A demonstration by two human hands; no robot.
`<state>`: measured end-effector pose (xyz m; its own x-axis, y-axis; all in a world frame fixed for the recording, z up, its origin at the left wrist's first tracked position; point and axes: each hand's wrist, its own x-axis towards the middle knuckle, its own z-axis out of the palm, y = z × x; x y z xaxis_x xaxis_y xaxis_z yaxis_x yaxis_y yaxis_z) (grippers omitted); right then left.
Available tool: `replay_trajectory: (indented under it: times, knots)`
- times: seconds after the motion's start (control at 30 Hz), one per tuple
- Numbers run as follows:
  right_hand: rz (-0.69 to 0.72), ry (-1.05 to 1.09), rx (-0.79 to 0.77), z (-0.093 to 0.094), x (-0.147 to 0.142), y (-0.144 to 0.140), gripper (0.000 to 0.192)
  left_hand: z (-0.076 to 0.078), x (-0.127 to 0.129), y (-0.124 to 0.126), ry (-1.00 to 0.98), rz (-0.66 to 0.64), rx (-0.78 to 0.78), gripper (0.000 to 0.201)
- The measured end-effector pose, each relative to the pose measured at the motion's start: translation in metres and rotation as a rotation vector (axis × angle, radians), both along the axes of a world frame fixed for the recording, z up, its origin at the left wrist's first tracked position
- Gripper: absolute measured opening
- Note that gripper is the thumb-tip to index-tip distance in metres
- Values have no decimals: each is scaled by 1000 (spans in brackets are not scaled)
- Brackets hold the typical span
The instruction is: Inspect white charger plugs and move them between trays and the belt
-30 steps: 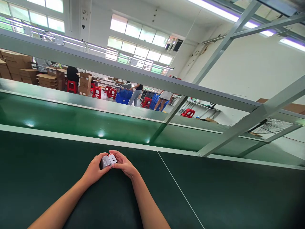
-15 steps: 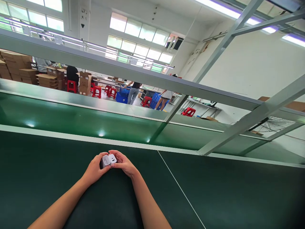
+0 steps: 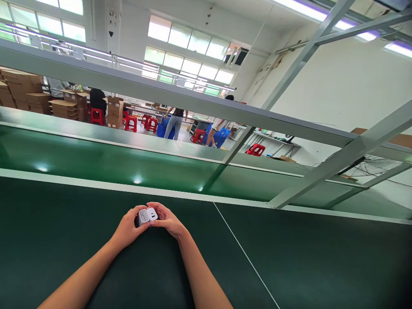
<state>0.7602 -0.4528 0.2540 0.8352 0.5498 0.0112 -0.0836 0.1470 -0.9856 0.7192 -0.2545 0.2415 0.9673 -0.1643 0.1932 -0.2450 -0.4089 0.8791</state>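
Observation:
Close together above the dark green table (image 3: 64, 223), my two hands hold a pair of small white pieces side by side. My left hand (image 3: 128, 227) is closed round a hollow white plastic charger shell (image 3: 143, 217), its open end towards me. A white charger (image 3: 152, 213), with two dark port slots on its face, is gripped by the fingers and thumb of my right hand (image 3: 168, 221). The two pieces touch or nearly touch at their edges; which, I cannot tell. My fingers hide their outer sides.
A pale rail (image 3: 161, 194) runs along the table's far edge, with a green conveyor surface (image 3: 96, 165) beyond. A slanting metal post (image 3: 322, 171) rises at the right. Behind are cardboard boxes (image 3: 24, 88), red stools (image 3: 130, 123), blue crates (image 3: 222, 136) and people.
My hands and the two white pieces look the same as before. In the background, two people have shifted position, both slightly to the left.

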Motion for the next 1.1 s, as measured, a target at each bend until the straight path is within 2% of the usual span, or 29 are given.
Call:
replay_trajectory:
  times: [0.27, 0.53, 0.9, 1.1]
  knots:
    - [-3, -2, 0, 1, 0, 1, 66, 1, 0, 0, -13, 0, 5, 47]
    - [-35, 43, 57, 3, -2, -2, 58, -4, 1, 0, -8, 13, 28, 53]
    - [-4, 11, 83, -2, 0, -1, 59, 9, -2, 3, 14, -14, 83, 44]
    - [25, 17, 83, -4, 3, -4, 63, 10, -1, 3, 46, -33, 87, 42]
